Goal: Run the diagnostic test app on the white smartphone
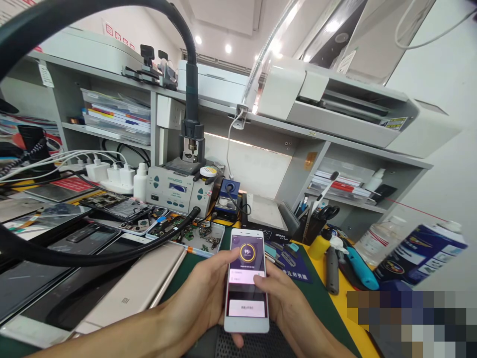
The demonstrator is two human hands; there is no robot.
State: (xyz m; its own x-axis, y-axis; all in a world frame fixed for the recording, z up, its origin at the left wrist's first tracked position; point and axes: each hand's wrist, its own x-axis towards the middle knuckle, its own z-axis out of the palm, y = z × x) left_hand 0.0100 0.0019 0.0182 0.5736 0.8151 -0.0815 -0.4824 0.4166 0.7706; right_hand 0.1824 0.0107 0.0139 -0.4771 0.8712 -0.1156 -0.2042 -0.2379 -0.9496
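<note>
A white smartphone point(246, 281) with a lit screen showing a round gauge is held upright over the green work mat point(316, 293). My left hand point(203, 298) wraps round its left edge and underside, thumb resting on the screen's upper left. My right hand point(285, 298) grips the right edge, its thumb on the screen's right side. Both hands are closed on the phone.
A gold phone point(134, 293) lies face down at left among several opened phones and circuit boards point(122, 206). A soldering station point(177, 189) with a black hose stands behind. Tools, a blue-handled tool point(359, 271) and a spray can point(421, 253) lie at right. Shelves line the back.
</note>
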